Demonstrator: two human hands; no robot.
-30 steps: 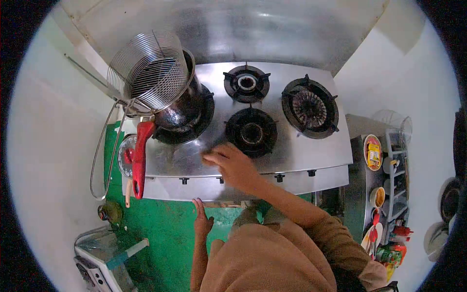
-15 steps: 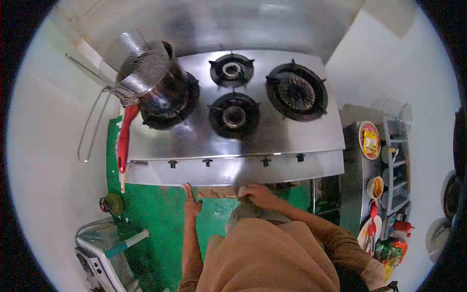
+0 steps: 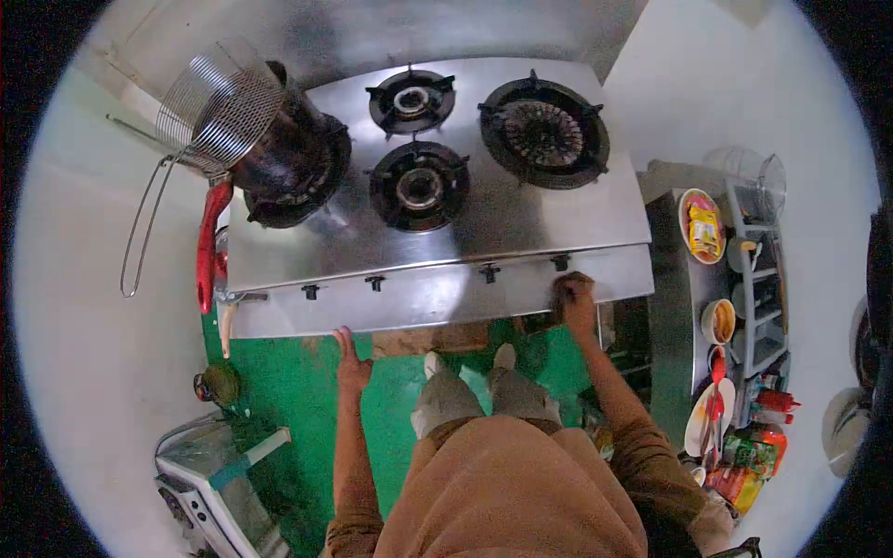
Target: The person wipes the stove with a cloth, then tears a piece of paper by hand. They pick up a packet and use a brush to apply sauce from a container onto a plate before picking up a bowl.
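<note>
A steel gas stove [image 3: 521, 228] with three burners fills the middle of the view. My right hand [image 3: 577, 299] is pressed against its front panel just below the rightmost knob [image 3: 558, 263], fingers curled; I cannot see whether anything is inside the fist. Down at the stove's lower front edge my left hand [image 3: 352, 361] is held open, fingers pointing up at the panel, holding nothing. A black pot [image 3: 288, 163] stands on the left burner with a wire strainer basket [image 3: 219, 104] leaning on it.
A red-handled utensil [image 3: 208, 244] hangs off the stove's left edge. Right of the stove a metal rack [image 3: 674, 279] holds bowls, plates and bottles. The floor [image 3: 279, 381] is green, with a white appliance [image 3: 219, 484] at lower left.
My right hand left the stove top, dropped to the front edge, then moved right to the panel under the rightmost knob. The view has shifted back from the stove. My left hand barely moved.
</note>
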